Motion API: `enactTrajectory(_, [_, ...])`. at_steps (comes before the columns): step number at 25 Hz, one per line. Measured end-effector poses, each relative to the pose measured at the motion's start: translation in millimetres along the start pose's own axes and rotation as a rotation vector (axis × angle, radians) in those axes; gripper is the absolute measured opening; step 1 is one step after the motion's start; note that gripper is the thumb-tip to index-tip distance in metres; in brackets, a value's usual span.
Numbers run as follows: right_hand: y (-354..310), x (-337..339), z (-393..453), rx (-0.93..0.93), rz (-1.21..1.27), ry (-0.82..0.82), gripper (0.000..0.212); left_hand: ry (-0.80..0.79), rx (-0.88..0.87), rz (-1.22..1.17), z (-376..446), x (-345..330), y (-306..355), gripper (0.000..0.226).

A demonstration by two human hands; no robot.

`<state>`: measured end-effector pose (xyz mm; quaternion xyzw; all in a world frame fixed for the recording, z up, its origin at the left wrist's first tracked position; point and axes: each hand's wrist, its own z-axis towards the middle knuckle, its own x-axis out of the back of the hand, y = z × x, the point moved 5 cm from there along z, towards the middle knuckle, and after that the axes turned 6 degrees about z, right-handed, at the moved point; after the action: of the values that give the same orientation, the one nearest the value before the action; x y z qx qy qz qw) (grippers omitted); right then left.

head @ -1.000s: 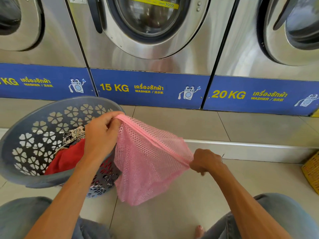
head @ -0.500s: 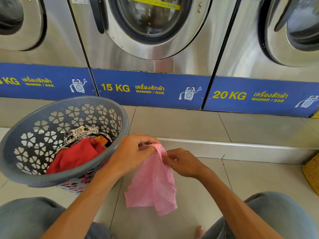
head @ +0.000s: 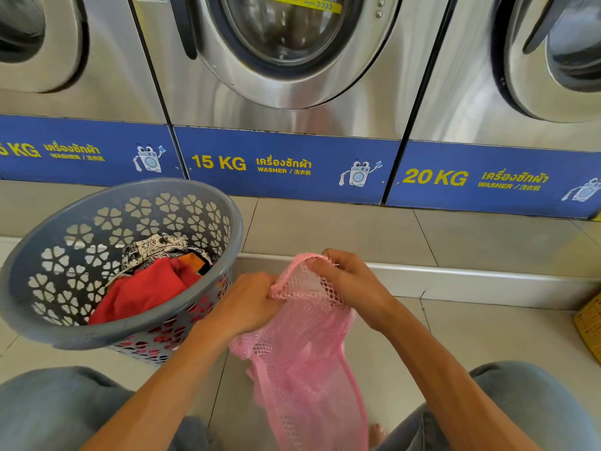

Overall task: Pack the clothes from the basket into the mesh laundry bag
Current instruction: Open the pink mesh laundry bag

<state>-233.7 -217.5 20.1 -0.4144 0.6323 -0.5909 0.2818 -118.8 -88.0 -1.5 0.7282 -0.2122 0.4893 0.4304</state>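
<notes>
Hands, left (head: pixel 250 301) and right (head: pixel 349 281), both pinch the pink mesh laundry bag (head: pixel 305 353) beside the grey perforated plastic basket (head: pixel 130 327) of clothes (head: pixel 146 288).

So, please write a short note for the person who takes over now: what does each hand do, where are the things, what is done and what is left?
Left hand: pinches the near edge of the pink mesh bag at its mouth.
Right hand: grips the far edge of the mouth; together they hold it a little open.
The bag hangs between the knees and looks empty.
Clothes: the red garment, the black and white patterned cloth and an orange piece lie in the grey basket, on the floor to the left.
Done: bag in hand, mouth parted.
Left: move all the clothes into the bag.
</notes>
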Motion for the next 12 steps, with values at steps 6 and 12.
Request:
enactTrajectory(6, [11.4, -4.2, 3.9, 0.1, -0.764, -0.108, 0.039, 0.235, 0.056, -0.435, 7.0, 31.2, -14.7, 0.021])
enactTrajectory(12, [10.2, 12.9, 12.9, 0.121, -0.666, 0.002, 0.023, 0.178, 0.025, -0.513, 8.0, 20.6, -7.4, 0.018])
